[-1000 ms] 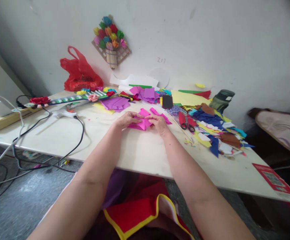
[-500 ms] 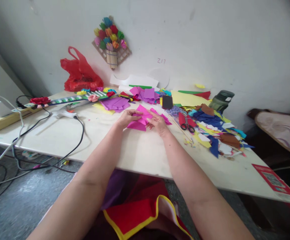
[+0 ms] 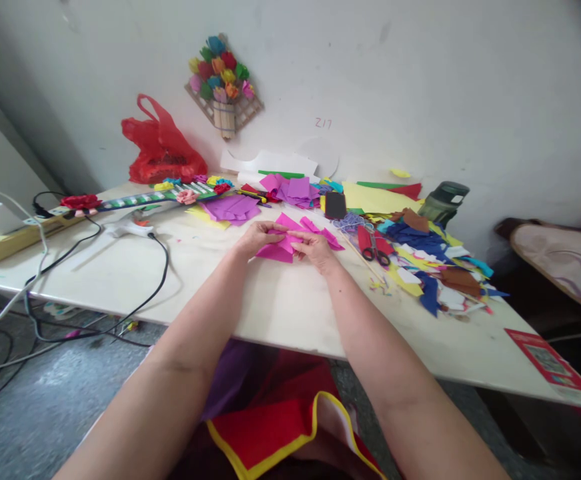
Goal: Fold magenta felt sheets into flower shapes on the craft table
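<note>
Paper of magenta colour (image 3: 279, 249) is before you on the table (image 3: 275, 300), pinched by your left hand (image 3: 256, 239) and right hand (image 3: 319, 252), close together; shaping seems unfinished, the remainder I cannot tell.

Bare table (image 3: 285, 303) leaves a lane between the forearms (image 3: 205, 300) and more room beyond the left hand (image 3: 260, 238), up to a looping black cable (image 3: 167, 260); scissors (image 3: 375, 249), a thin stick (image 3: 363, 258) and heaped paper scraps (image 3: 417, 233) crowd the right hand (image 3: 315, 251) from outside.
</note>
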{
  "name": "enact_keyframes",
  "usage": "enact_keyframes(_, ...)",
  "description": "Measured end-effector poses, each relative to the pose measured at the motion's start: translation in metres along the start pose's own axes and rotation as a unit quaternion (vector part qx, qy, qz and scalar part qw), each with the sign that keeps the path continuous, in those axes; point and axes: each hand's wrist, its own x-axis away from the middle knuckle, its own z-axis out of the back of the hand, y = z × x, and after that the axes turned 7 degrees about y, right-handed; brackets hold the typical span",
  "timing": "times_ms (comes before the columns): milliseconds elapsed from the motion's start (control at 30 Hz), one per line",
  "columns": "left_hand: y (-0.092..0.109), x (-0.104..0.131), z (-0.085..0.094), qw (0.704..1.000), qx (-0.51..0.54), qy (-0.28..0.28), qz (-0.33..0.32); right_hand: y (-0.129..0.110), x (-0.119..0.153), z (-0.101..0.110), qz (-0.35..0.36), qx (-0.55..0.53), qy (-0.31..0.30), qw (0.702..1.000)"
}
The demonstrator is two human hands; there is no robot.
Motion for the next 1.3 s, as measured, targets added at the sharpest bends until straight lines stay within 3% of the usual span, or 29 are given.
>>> enact_keyframes(467,0.002,0.001,0.0,1.0,0.019,0.002,0.006,-0.001,0.0,0.002,-0.017,0.01,-0.035,0.999)
enact_keyframes(1300,-0.001,-0.002,0.001,1.0,0.002,0.019,-0.002,0.003,0.001,-0.003,0.012,0.071,0.011,0.997)
